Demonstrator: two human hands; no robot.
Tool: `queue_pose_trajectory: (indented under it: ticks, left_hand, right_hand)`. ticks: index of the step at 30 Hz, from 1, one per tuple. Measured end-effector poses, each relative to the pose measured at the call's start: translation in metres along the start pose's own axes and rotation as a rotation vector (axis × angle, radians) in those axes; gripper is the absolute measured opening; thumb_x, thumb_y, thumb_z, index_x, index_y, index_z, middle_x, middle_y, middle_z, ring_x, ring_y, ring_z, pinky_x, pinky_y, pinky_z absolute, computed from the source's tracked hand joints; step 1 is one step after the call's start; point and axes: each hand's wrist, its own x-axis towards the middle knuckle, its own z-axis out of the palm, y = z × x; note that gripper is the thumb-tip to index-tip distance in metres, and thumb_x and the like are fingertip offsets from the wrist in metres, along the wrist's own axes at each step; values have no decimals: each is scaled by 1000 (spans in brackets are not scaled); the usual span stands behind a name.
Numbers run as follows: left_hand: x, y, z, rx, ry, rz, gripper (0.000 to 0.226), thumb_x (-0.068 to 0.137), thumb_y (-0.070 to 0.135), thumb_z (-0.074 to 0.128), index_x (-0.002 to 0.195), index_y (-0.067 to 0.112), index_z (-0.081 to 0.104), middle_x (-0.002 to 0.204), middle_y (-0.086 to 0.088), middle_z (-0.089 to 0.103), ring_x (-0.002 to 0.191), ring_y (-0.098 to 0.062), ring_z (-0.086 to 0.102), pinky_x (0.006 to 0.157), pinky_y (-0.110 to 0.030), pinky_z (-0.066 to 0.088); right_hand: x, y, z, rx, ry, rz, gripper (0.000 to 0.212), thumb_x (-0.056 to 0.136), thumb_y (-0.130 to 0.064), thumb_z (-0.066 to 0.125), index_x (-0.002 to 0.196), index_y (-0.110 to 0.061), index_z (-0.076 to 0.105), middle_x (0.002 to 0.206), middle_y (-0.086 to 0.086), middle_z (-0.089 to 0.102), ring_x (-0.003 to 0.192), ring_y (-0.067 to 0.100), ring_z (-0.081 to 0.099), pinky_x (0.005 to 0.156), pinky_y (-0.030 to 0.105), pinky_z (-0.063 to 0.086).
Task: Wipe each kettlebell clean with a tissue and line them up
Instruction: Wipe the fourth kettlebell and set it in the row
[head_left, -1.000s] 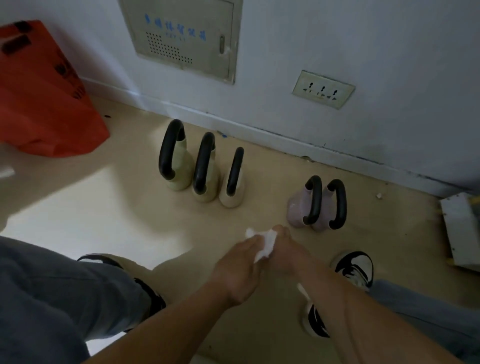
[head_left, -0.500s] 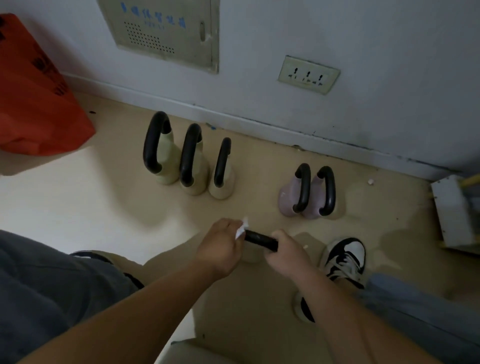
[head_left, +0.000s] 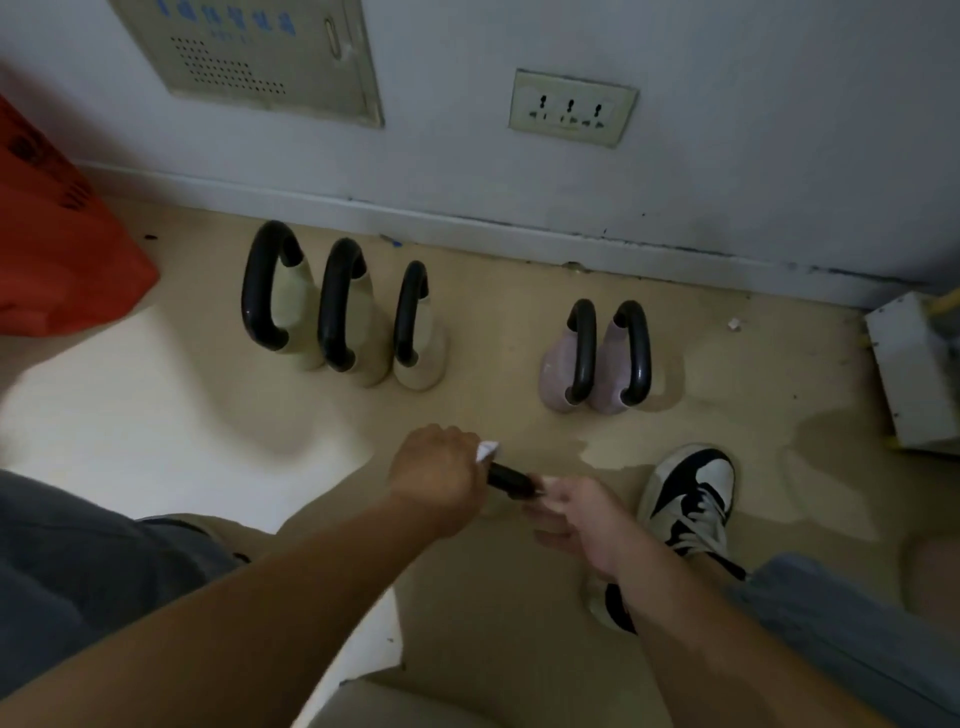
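Note:
A kettlebell's black handle (head_left: 511, 479) shows between my two hands; its body is hidden below them. My left hand (head_left: 434, 475) grips the handle's left end with a white tissue (head_left: 486, 450) wrapped under the fingers. My right hand (head_left: 576, 512) holds the handle's right end. Three cream kettlebells (head_left: 358, 317) with black handles stand in a row near the wall. Two pale pink kettlebells (head_left: 597, 358) stand side by side to their right.
An orange bag (head_left: 57, 244) lies at the left by the wall. A white box (head_left: 914, 374) sits at the right edge. My sneaker (head_left: 693, 496) is right of my hands. A wall socket (head_left: 571, 106) and a metal panel (head_left: 260, 52) are above the skirting.
A second ago both hands were bunched together around the tissue. They have since spread apart along the black handle, with the tissue at the left end. The view has shifted closer and lower.

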Motion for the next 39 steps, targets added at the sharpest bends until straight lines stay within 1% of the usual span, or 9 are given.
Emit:
queue_pose_trajectory:
  ticks: [4, 7, 10, 13, 19, 24, 31, 34, 39]
  left_hand:
    - [-11, 72, 17, 153, -110, 253, 46, 90, 36, 41, 124, 9, 58, 113, -14, 54, 104, -33, 46, 107, -49, 30]
    - [-3, 49, 17, 152, -107, 420, 49, 88, 38, 37, 124, 18, 62, 112, -6, 59, 100, -28, 50, 98, -43, 39]
    - [10, 2, 1, 31, -102, 196, 49, 95, 41, 25, 130, 35, 59, 118, 2, 65, 105, -24, 58, 93, -36, 44]
    - [14, 19, -5, 178, -138, -32, 42, 97, 41, 40, 135, 30, 54, 120, -4, 64, 107, -28, 57, 92, -38, 40]
    - [-12, 61, 14, 225, -142, 437, 48, 91, 35, 49, 136, 19, 56, 132, -3, 52, 111, -27, 44, 106, -41, 28]
    - [-4, 32, -3, 206, -77, 99, 35, 94, 34, 39, 120, 20, 58, 117, -6, 60, 105, -29, 51, 102, -40, 32]
    - [2, 51, -4, 394, -234, 380, 37, 93, 33, 48, 126, 21, 60, 126, -4, 58, 106, -25, 50, 104, -41, 34]
    - [10, 56, -4, 309, -271, 52, 40, 97, 39, 39, 123, 18, 60, 123, -10, 62, 116, -31, 52, 114, -48, 24]
    - [-64, 92, 41, -203, -665, 251, 39, 93, 41, 57, 123, 18, 66, 128, -14, 62, 123, -36, 55, 107, -49, 40]
  right_hand:
    - [-7, -3, -7, 229, -43, 43, 52, 105, -48, 34, 109, -11, 70, 93, 9, 76, 85, 26, 69, 70, 32, 51]
    - [-3, -3, -3, 275, -69, 51, 68, 103, -60, 31, 119, -6, 70, 102, 13, 77, 93, 30, 70, 85, 38, 52]
    - [2, -1, 2, 234, -12, 29, 68, 105, -56, 27, 116, -3, 70, 81, 12, 68, 70, 25, 57, 73, 36, 46]
    - [-1, -1, 5, 229, -47, 26, 77, 103, -59, 24, 122, -1, 71, 95, 13, 72, 93, 28, 62, 81, 39, 48]
    - [1, -2, -1, 272, -143, 118, 84, 98, -70, 23, 136, -5, 61, 128, 16, 68, 116, 32, 63, 90, 43, 48]
    - [3, 6, 6, 228, -70, 56, 83, 100, -67, 21, 116, -4, 73, 113, 15, 74, 102, 29, 63, 92, 44, 46]
    - [-2, -1, 1, 230, -95, 97, 87, 97, -74, 22, 120, -5, 69, 105, 15, 71, 91, 30, 63, 79, 38, 45]
    - [0, 1, 5, 184, -69, 89, 88, 96, -75, 19, 112, -4, 69, 98, 15, 71, 85, 29, 63, 79, 39, 44]
    - [-4, 2, 1, 199, -97, 70, 85, 98, -75, 23, 118, -4, 65, 120, 23, 70, 113, 33, 65, 101, 48, 49]
